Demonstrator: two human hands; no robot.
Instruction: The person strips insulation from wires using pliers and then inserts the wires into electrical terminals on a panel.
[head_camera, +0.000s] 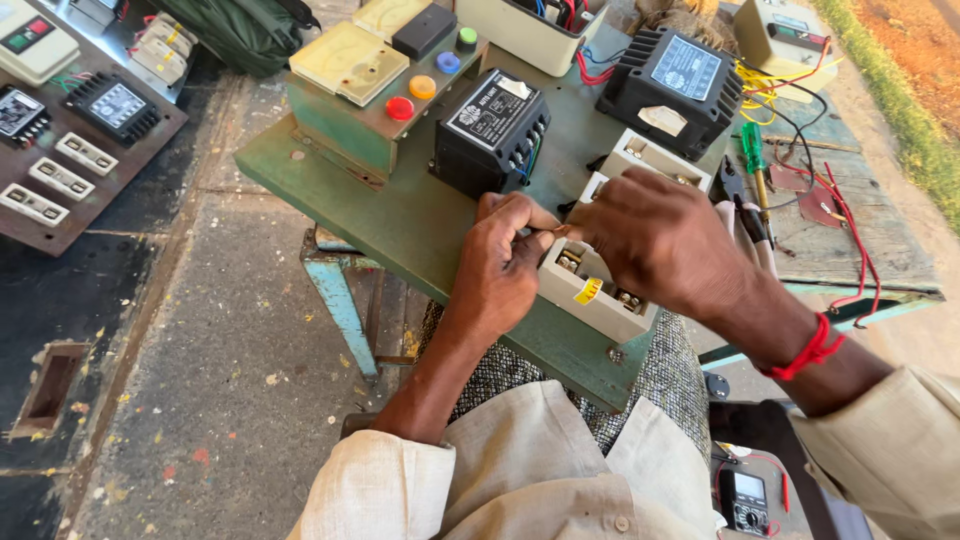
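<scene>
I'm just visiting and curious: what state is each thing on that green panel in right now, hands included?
Left hand: closed, pinching something small over the cream terminal block.
Right hand: resting on the same block, fingers meeting the left hand's.
Cream terminal block: open-topped, metal terminals showing.
Black boxes: lids on, mounted on the green panel.
Green-handled screwdriver: lying unused.
Multimeter: lying low down, display unreadable.

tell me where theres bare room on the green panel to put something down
Bare strip on the green panel along its near left edge, between the black unit and the push-button box. Crowded at the middle and right: both hands, left hand and right hand, work on the beige terminal block.
</scene>
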